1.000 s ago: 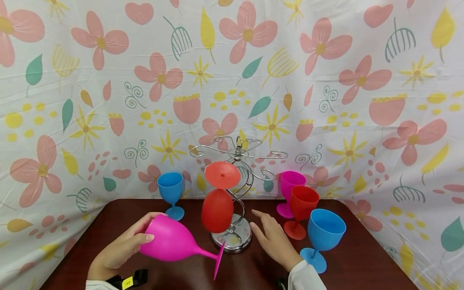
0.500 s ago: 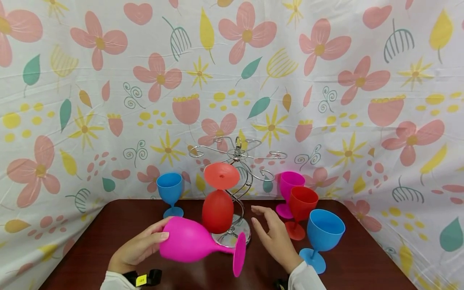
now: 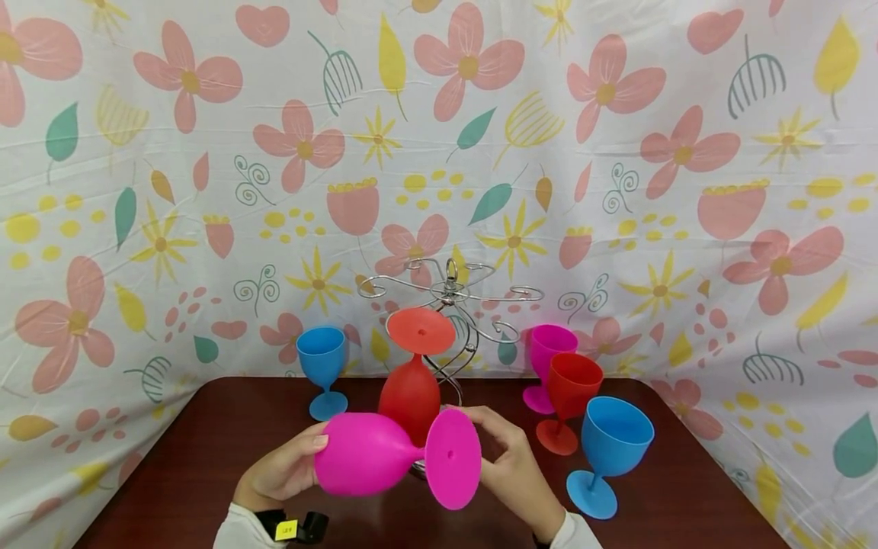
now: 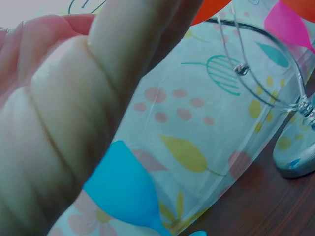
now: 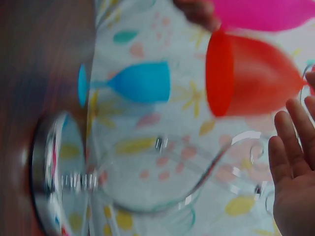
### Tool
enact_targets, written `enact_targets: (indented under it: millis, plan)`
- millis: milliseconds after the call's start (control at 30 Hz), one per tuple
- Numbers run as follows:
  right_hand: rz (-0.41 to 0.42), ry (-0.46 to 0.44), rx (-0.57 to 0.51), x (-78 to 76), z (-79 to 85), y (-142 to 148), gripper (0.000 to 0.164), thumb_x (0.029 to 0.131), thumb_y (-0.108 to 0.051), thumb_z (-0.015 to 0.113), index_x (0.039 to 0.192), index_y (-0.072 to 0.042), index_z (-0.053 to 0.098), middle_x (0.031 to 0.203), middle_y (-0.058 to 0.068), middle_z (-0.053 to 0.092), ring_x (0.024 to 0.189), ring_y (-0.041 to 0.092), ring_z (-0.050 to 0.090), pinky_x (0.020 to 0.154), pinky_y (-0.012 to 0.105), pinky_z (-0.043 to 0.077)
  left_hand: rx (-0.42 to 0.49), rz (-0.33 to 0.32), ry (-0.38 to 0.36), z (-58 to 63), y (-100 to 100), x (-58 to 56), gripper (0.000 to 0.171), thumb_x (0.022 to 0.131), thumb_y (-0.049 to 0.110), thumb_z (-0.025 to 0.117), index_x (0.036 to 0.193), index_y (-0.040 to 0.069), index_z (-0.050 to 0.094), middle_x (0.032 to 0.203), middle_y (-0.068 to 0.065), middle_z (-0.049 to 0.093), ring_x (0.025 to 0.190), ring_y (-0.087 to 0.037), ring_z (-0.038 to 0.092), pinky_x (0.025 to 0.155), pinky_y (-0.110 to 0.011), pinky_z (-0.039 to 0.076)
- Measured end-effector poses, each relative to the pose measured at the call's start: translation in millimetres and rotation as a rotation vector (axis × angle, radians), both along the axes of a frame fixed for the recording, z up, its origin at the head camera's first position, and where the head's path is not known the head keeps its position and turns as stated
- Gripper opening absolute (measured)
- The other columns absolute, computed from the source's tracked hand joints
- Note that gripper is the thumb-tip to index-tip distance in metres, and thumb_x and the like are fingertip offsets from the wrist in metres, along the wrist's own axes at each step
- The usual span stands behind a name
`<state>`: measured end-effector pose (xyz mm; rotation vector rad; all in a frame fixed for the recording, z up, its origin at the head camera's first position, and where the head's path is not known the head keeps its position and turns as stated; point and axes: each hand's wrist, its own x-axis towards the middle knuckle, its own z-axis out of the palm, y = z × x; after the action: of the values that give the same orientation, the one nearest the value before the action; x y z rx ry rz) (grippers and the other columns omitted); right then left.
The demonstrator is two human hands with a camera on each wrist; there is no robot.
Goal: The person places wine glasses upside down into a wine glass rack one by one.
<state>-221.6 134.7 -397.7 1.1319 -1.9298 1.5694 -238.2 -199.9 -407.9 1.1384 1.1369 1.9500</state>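
My left hand (image 3: 281,469) grips a magenta goblet (image 3: 363,454) by its bowl near the rim. The goblet lies sideways in the air, its round foot to the right. At that foot is my right hand (image 3: 517,465), its thumb and index fingertips hidden behind the disc; contact cannot be made out. The right wrist view has the outer fingers (image 5: 290,132) loosely extended. Just behind, a red goblet (image 3: 411,396) hangs upside down on a silver wire rack (image 3: 451,290). The left wrist view is largely filled by the left hand (image 4: 74,108).
One blue goblet (image 3: 322,358) stands upright at the back left. On the right stand another magenta goblet (image 3: 549,347), a red goblet (image 3: 575,381) and a blue goblet (image 3: 617,435). A flowered cloth (image 3: 206,152) hangs behind the dark wooden table (image 3: 185,465).
My left hand has carried the magenta goblet to the right and turned its foot toward the camera. The right hand has shifted slightly, its fingertips now behind that foot.
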Motion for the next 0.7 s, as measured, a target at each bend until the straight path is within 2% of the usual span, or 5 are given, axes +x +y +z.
enact_targets:
  millis: [100, 233, 433, 533, 700]
  plan:
    - [0.098, -0.064, -0.025, 10.6, 6.4, -6.0, 0.053, 0.081, 0.012, 0.076, 0.131, 0.000, 0.062, 0.124, 0.014, 0.065, 0.116, 0.029, 0.059, 0.093, 0.038, 0.052, -0.002, -0.026, -0.008, -0.2, 4.5, -0.5, 0.043, 0.108, 0.016, 0.022, 0.147, 0.018, 0.042, 0.140, -0.006, 0.050, 0.125, -0.022, 0.052, 0.100, -0.039, 0.046]
    - [0.170, -0.167, -0.066, 23.2, 11.6, -12.6, 0.049, 0.088, 0.006, 0.072, 0.135, -0.001, 0.060, 0.129, 0.015, 0.063, 0.122, 0.032, 0.057, 0.093, 0.041, 0.052, -0.014, -0.048, -0.007, -0.3, 10.0, -1.9, 0.044, 0.108, 0.016, 0.023, 0.147, 0.018, 0.042, 0.141, -0.005, 0.050, 0.125, -0.022, 0.052, 0.100, -0.039, 0.046]
    - [0.285, -0.170, -0.166, 29.4, 10.1, -19.7, 0.042, 0.089, 0.015, 0.064, 0.130, 0.004, 0.063, 0.131, 0.023, 0.060, 0.124, 0.036, 0.054, 0.097, 0.042, 0.049, -0.049, -0.069, -0.031, -0.8, 17.0, -4.8, 0.041, 0.108, 0.019, 0.030, 0.146, 0.022, 0.045, 0.141, -0.002, 0.051, 0.125, -0.022, 0.052, 0.100, -0.042, 0.046]
    - [0.269, -0.095, -0.157, 30.4, 10.6, -22.6, 0.042, 0.087, 0.015, 0.067, 0.128, 0.003, 0.065, 0.128, 0.021, 0.062, 0.124, 0.034, 0.055, 0.098, 0.041, 0.048, -0.043, -0.089, -0.031, -2.4, 21.5, -6.3, 0.042, 0.108, 0.020, 0.029, 0.147, 0.021, 0.044, 0.142, -0.003, 0.051, 0.127, -0.023, 0.052, 0.101, -0.042, 0.045]
    - [0.121, 0.074, -0.091, 32.2, 13.8, -26.4, 0.042, 0.084, 0.007, 0.076, 0.124, -0.001, 0.069, 0.120, 0.013, 0.068, 0.118, 0.031, 0.060, 0.096, 0.038, 0.050, -0.040, -0.085, -0.029, -5.4, 28.2, -6.4, 0.044, 0.107, 0.018, 0.025, 0.148, 0.016, 0.041, 0.142, -0.006, 0.050, 0.127, -0.026, 0.052, 0.100, -0.042, 0.046]
